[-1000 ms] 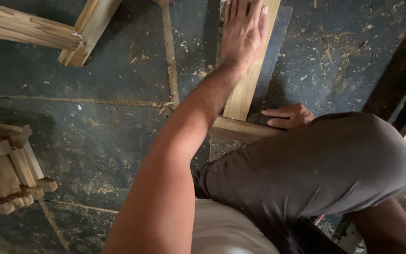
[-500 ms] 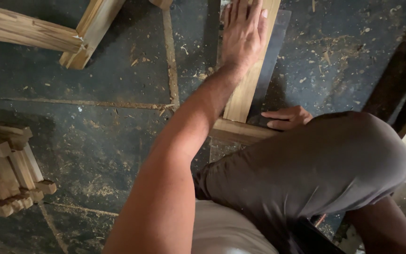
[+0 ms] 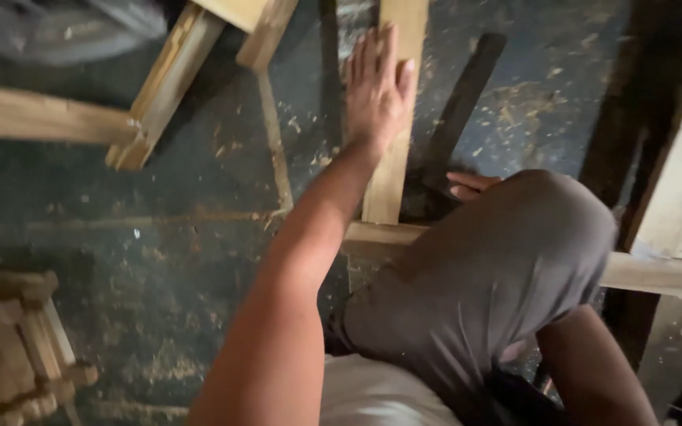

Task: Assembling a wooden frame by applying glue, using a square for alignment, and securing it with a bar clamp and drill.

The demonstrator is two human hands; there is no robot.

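No packages, labels, signs or screens show anywhere in the frame.

Pale yellow-tan wooden slat (image 3: 392, 150) under my left hand (image 3: 376, 91); dark blue-grey concrete floor (image 3: 199, 237) speckled with pale sawdust; my grey-brown fabric shorts (image 3: 483, 284); light tan wooden frame (image 3: 167, 79), upper left; black flat strip (image 3: 459, 102).
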